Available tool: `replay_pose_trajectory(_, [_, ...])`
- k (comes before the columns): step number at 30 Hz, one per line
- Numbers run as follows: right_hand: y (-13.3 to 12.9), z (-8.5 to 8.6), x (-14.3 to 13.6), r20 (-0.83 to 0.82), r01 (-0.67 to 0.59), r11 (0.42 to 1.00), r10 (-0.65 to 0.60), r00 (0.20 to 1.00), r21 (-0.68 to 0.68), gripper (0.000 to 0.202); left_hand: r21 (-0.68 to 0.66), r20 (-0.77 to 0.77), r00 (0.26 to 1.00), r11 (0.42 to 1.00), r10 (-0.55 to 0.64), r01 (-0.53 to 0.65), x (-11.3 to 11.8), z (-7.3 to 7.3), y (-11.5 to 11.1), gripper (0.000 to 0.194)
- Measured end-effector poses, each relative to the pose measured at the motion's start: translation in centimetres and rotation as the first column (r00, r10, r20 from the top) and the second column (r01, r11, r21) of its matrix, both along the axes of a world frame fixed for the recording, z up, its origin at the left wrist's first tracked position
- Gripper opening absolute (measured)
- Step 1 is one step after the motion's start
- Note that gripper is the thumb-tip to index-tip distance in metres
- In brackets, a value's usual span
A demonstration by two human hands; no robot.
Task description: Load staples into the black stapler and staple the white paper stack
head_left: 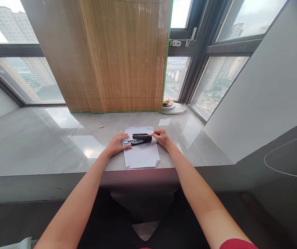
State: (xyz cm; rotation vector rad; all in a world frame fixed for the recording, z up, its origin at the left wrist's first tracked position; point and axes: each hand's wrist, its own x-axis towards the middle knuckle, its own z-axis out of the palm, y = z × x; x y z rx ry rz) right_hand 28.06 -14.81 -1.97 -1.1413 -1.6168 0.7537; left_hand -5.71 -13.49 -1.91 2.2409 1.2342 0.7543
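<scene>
A black stapler (142,139) lies across white paper (141,157) on the grey tiled sill, its top part raised from its base and a metal strip showing at the left. My left hand (117,144) rests at the stapler's left end, thumb and fingers apart on either side of it, over the paper's left edge. At the other end, my right hand (161,137) pinches a small orange-red part at the stapler's rear. The paper's lower corners curl a little.
A small whitish piece (101,127) lies on the sill (81,152) to the left. Stacked plates (173,108) stand by the window at the back right. A bamboo blind (122,58) hangs behind the sill.
</scene>
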Motion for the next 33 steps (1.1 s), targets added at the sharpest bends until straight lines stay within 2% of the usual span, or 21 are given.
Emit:
replay_pose_trajectory(3, [-0.1, 0.2, -0.1, 0.023, 0.003, 1.0, -0.003, 1.0, 0.026, 0.027, -0.012, 0.013, 1.0, 1.0, 0.005, -0.005, 0.0, 0.0, 0.0, 0.079])
replay_pose_trajectory(6, [-0.4, 0.8, -0.3, 0.041, -0.004, 0.993, -0.001, 0.999, 0.117, 0.025, -0.007, 0.009, 1.0, 1.0, 0.012, -0.012, 0.0, 0.0, 0.0, 0.078])
replay_pose_trajectory(8, [-0.6, 1.2, -0.7, 0.055, -0.064, 0.987, 0.056, 0.997, 0.146, 0.029, -0.001, 0.001, 1.0, 1.0, 0.019, -0.019, 0.1, 0.0, -0.1, 0.077])
replay_pose_trajectory(11, [-0.5, 1.3, -1.5, 0.126, -0.184, 0.976, 0.17, 0.977, 0.114, 0.04, 0.006, -0.007, 1.0, 1.0, 0.029, -0.029, 0.2, 0.0, -0.3, 0.074])
replay_pose_trajectory(15, [-0.1, 0.9, -2.7, 0.24, -0.29, 0.952, 0.259, 0.936, 0.101, 0.034, 0.012, -0.009, 1.0, 1.0, 0.027, -0.027, 0.2, 0.0, -0.5, 0.071])
replay_pose_trajectory(18, [0.0, 0.4, -3.1, 0.252, -0.29, 0.949, 0.252, 0.934, 0.125, 0.03, 0.007, 0.062, 0.998, 1.0, 0.014, -0.015, 0.2, 0.6, -1.0, 0.072])
replay_pose_trajectory(20, [-0.1, 0.2, -3.2, 0.237, -0.261, 0.949, 0.216, 0.947, 0.176, 0.027, 0.03, 0.197, 0.98, 0.999, 0.013, -0.019, 0.3, 1.4, -1.4, 0.067])
replay_pose_trajectory(22, [-0.3, 0.2, -3.3, 0.246, -0.234, 0.932, 0.167, 0.955, 0.275, 0.024, 0.039, 0.44, 0.894, 0.992, 0.088, -0.116, 0.8, 2.2, -1.7, 0.054])
replay_pose_trajectory(24, [-0.6, 0.4, -3.3, 0.291, -0.202, 0.89, 0.083, 0.953, 0.408, 0.019, -0.078, 0.692, 0.694, 0.976, 0.199, -0.202, 1.6, 2.9, -1.7, 0.05])
replay_pose_trajectory(25, [-0.8, 0.6, -3.4, 0.319, -0.189, 0.859, 0.032, 0.947, 0.475, 0.018, -0.175, 0.772, 0.582, 0.965, 0.257, -0.194, 2.2, 3.1, -1.6, 0.051])
replay_pose_trajectory(26, [-0.9, 0.7, -3.4, 0.349, -0.183, 0.825, -0.018, 0.937, 0.535, 0.019, -0.272, 0.81, 0.501, 0.952, 0.305, -0.14, 2.9, 3.1, -1.5, 0.051])
replay_pose_trajectory(27, [-1.1, 0.9, -3.4, 0.376, -0.182, 0.791, -0.064, 0.924, 0.583, 0.022, -0.356, 0.818, 0.456, 0.931, 0.352, -0.081, 3.6, 3.1, -1.2, 0.05])
replay_pose_trajectory(29, [-1.5, 1.2, -3.4, 0.431, -0.201, 0.738, -0.134, 0.892, 0.644, 0.029, -0.471, 0.796, 0.435, 0.882, 0.421, 0.007, 4.8, 2.7, -0.9, 0.05])
replay_pose_trajectory(33, [-2.0, 1.5, -3.5, 0.529, -0.255, 0.7, -0.203, 0.824, 0.667, 0.035, -0.561, 0.791, 0.387, 0.815, 0.474, 0.147, 6.3, 1.6, -0.7, 0.046])
